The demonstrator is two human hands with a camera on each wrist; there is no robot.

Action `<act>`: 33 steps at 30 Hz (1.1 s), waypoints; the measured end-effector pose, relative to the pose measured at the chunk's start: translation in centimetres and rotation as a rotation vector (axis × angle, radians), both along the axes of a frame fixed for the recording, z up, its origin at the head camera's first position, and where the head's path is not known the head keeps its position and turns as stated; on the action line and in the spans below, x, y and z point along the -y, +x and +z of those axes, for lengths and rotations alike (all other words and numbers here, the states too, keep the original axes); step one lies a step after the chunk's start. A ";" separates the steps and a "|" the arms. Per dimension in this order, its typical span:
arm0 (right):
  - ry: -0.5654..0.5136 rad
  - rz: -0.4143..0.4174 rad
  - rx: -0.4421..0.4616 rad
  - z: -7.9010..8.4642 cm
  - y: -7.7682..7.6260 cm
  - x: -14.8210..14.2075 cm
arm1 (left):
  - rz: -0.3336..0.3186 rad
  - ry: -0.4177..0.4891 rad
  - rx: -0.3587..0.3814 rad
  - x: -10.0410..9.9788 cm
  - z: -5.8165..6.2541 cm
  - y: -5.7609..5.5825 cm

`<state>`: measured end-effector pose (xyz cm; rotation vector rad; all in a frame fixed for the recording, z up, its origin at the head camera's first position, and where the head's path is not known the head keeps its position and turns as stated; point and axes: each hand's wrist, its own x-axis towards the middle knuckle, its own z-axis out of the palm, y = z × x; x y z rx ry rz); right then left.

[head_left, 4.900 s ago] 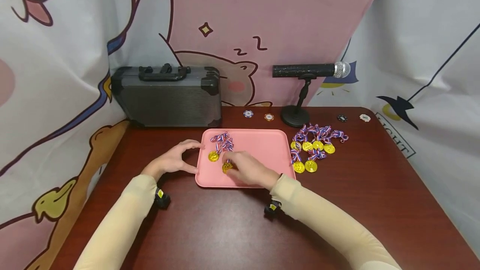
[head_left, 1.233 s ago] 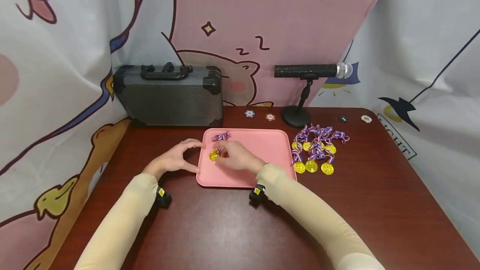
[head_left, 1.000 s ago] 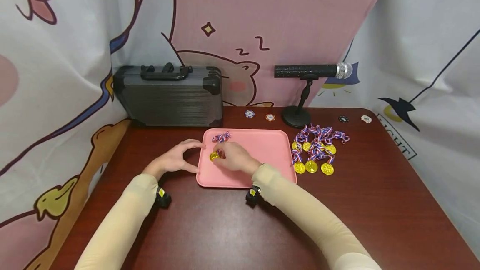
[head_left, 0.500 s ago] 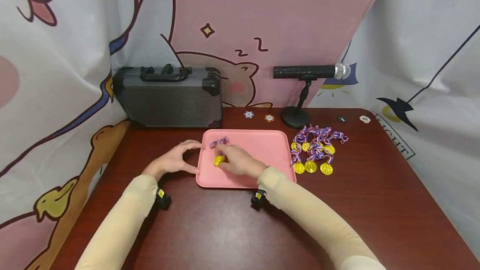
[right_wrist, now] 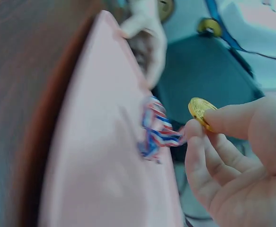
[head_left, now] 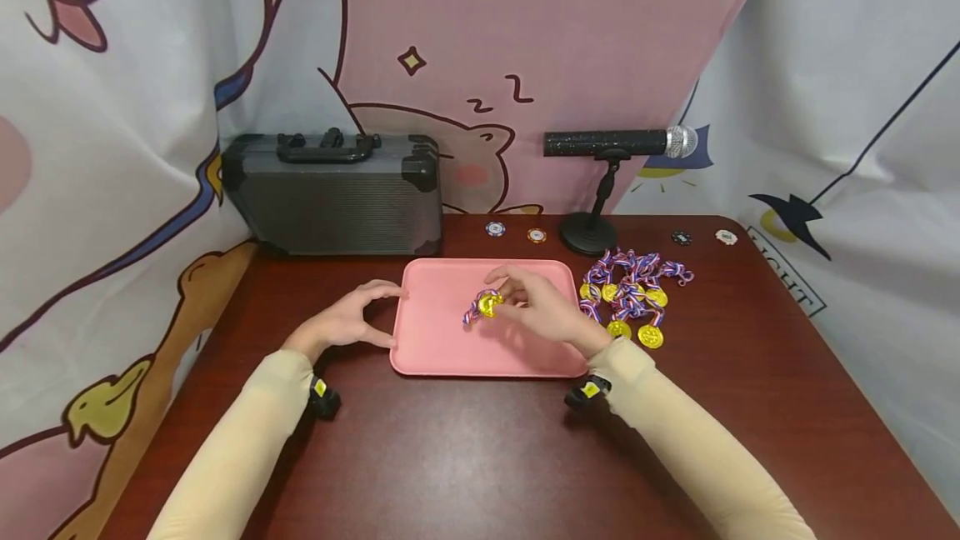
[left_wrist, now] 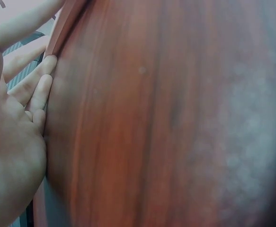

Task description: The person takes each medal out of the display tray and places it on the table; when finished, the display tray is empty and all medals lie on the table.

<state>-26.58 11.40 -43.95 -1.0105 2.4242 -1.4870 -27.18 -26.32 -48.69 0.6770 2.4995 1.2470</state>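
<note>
A gold medal point(head_left: 489, 304) with a bundled red, white and blue ribbon hangs over the pink tray point(head_left: 442, 352), pinched between the thumb and fingers of my right hand point(head_left: 551, 311). In the right wrist view the medal point(right_wrist: 200, 112) sits at the fingertips, and its ribbon point(right_wrist: 159, 130) dangles in front of the tray. My left hand point(head_left: 341, 319) touches the tray's left side, thumb and fingers spread apart. The left wrist view shows that hand point(left_wrist: 12, 156) with fingertips near the tray's edge. Right of the tray lies a pile of similar medals point(head_left: 650, 336), partly hidden by my right hand.
A grey hard case point(head_left: 337, 207) stands at the back left of the brown table point(head_left: 450, 457). A black microphone point(head_left: 607, 143) on a stand point(head_left: 588, 233) is at the back right. Several poker chips point(head_left: 495, 229) lie along the rear edge. Printed cloth surrounds the table.
Of two medals on the tray earlier, one now lies in the right-hand pile. My right hand has lifted the other and carried it rightward. The left hand stays put.
</note>
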 end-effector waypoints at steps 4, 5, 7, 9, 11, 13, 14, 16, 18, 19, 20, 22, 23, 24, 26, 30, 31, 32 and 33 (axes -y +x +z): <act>-0.060 -0.041 0.031 1.3 0.0 -3.9 | 0.000 0.001 -0.003 0.0 0.0 0.0; -0.059 -0.061 0.038 1.7 0.0 -4.9 | -0.001 0.003 -0.006 0.0 -0.1 0.0; -0.037 -0.117 0.050 2.3 0.1 -6.9 | -0.002 0.010 -0.014 0.1 -0.1 0.1; -0.004 -0.175 0.044 2.8 0.2 -9.0 | -0.002 0.015 -0.015 0.1 -0.2 0.1; 0.027 -0.235 0.023 3.3 0.2 -11.0 | -0.002 0.015 -0.016 0.1 -0.2 0.0; 0.043 -0.293 0.000 3.7 0.2 -12.9 | -0.004 0.012 -0.016 0.0 -0.2 0.1; 0.048 -0.318 -0.014 3.8 0.2 -13.8 | -0.005 0.011 -0.016 0.0 -0.1 0.0; 0.057 -0.371 -0.043 4.2 0.2 -15.7 | -0.008 0.009 -0.014 0.0 -0.1 0.0; 0.056 -0.414 -0.061 4.4 0.3 -17.4 | -0.011 0.011 -0.015 0.0 0.0 0.0; 0.053 -0.434 -0.064 4.5 0.2 -18.3 | -0.012 0.014 -0.012 0.0 -0.1 0.0; 0.055 -0.458 -0.070 4.5 0.3 -19.1 | -0.014 0.016 -0.012 -0.1 -0.1 -0.1; 0.045 -0.506 -0.069 4.5 0.2 -20.7 | -0.015 0.023 -0.011 -0.1 0.0 0.0; 0.038 -0.534 -0.064 4.4 0.2 -21.4 | -0.017 0.027 -0.012 -0.1 0.0 0.0; 0.030 -0.558 -0.055 4.3 0.2 -22.0 | -0.018 0.030 -0.011 -0.1 0.0 -0.1; 0.024 -0.598 -0.039 4.0 0.4 -23.3 | -0.022 0.036 -0.015 -0.1 -0.1 -0.1; 0.028 -0.615 0.003 2.7 1.3 -25.3 | -0.022 0.035 -0.019 0.0 -0.2 -0.1; 0.042 -0.608 0.010 2.3 1.5 -25.7 | -0.021 0.034 -0.018 0.0 -0.2 -0.1; 0.056 -0.600 0.016 1.8 1.8 -26.0 | -0.020 0.029 -0.021 0.0 -0.2 -0.1; 0.069 -0.595 0.025 1.4 2.1 -26.3 | -0.019 0.027 -0.023 0.0 -0.2 -0.1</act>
